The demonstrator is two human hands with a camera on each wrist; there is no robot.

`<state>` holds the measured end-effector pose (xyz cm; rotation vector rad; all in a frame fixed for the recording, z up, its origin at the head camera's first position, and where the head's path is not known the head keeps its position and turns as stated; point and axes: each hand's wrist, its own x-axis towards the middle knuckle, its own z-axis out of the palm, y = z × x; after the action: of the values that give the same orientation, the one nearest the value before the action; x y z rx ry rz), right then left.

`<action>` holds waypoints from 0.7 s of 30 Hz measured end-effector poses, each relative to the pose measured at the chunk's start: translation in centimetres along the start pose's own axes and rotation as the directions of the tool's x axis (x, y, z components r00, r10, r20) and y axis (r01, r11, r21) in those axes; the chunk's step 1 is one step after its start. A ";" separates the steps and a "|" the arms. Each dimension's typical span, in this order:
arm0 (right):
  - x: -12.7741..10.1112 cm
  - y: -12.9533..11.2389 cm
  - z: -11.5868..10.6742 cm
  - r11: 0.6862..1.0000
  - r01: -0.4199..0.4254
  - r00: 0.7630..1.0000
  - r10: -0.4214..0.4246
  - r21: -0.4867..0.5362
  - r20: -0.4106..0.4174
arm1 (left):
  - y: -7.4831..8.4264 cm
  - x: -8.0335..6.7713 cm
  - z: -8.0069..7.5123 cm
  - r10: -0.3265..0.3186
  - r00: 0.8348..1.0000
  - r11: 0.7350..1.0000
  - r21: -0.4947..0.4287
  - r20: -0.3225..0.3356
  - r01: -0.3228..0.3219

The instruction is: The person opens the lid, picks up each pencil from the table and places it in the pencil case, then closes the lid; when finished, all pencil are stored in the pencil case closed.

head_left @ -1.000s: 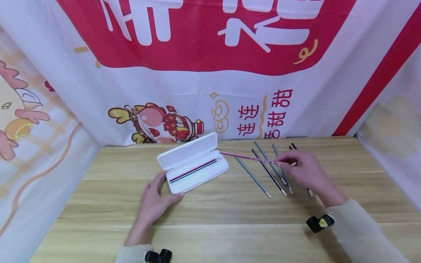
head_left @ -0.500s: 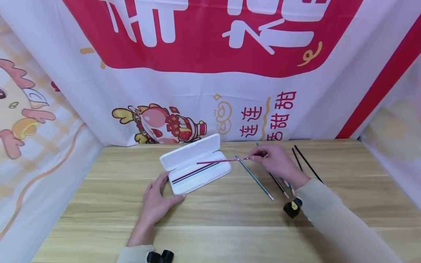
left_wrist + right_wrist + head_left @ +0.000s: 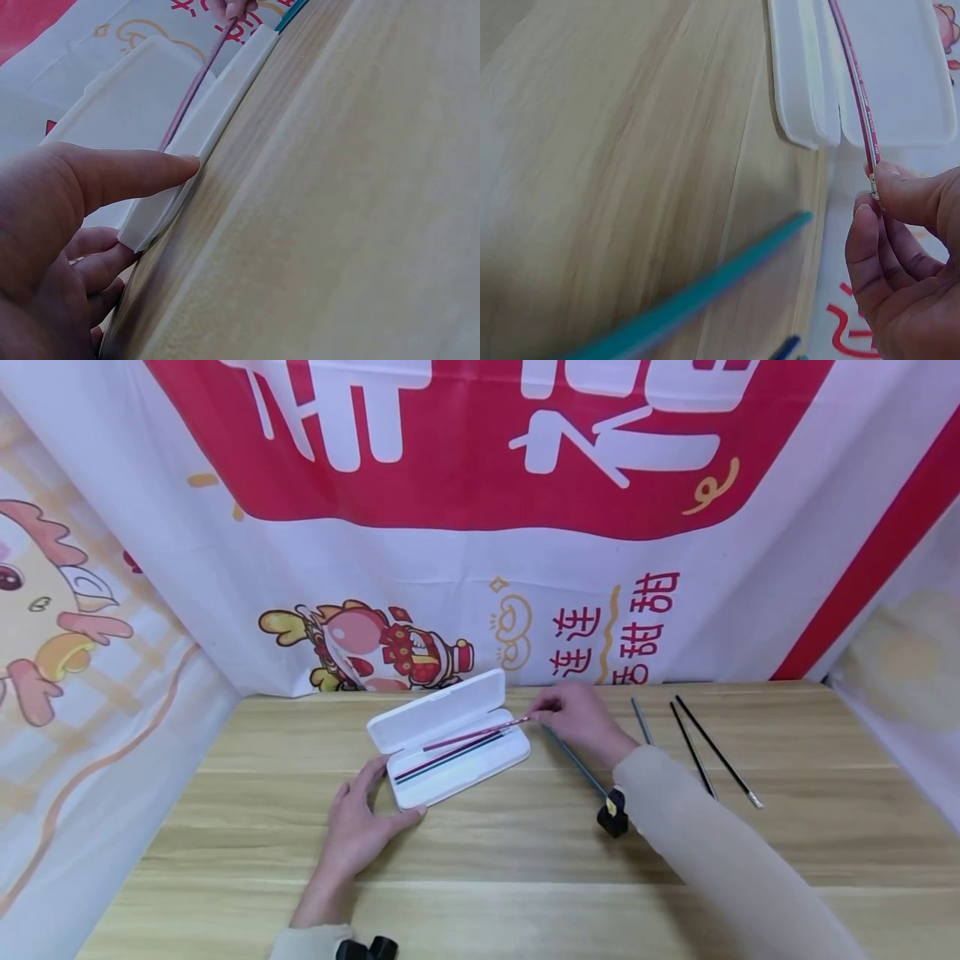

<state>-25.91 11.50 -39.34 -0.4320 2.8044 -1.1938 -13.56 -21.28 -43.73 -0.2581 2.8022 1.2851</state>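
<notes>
A white pencil case [image 3: 480, 767] lies with its lid [image 3: 438, 712] raised. Inside are a dark red pencil [image 3: 442, 758] and a green one beside it. My left hand [image 3: 358, 828] grips the case's left end; in the left wrist view the thumb [image 3: 150, 174] presses the front edge and the fingers wrap the corner. With thumb and fingertips my right hand [image 3: 576, 717] pinches a pink-red pencil [image 3: 859, 90] near its eraser end. That pencil slants over the open tray, its other end above the case's back part near the hinge.
Right of the case, a teal pencil [image 3: 577, 762] lies on the wooden table [image 3: 480, 893], partly under my right hand. Farther right are a blue-grey pencil [image 3: 641, 718] and two black pencils [image 3: 692, 747]. A printed cloth [image 3: 450, 560] hangs behind the table. My right sleeve hides other pencils.
My right hand has carried the pink-red pencil leftward from above the loose pencils to the open case, lowering its far end over the tray. The left hand stays on the case.
</notes>
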 end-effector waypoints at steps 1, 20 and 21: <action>0.2 -0.2 0.3 1.000 -0.006 1.000 0.006 0.005 0.010 | -0.1 0.0 0.0 0.001 1.000 1.000 -0.001 -0.001 -0.001; 2.2 -1.5 3.9 0.999 -0.033 0.999 0.033 0.017 0.032 | -0.1 -0.1 0.0 0.004 1.000 1.000 -0.015 -0.016 -0.004; 2.3 -1.4 4.0 0.999 -0.036 0.999 0.036 0.014 0.029 | -0.1 -0.1 0.0 0.005 1.000 1.000 -0.015 -0.016 -0.005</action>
<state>-27.13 7.13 -40.96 -0.3932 2.7651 -1.1905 -13.43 -21.34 -43.83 -0.2635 2.8095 1.3112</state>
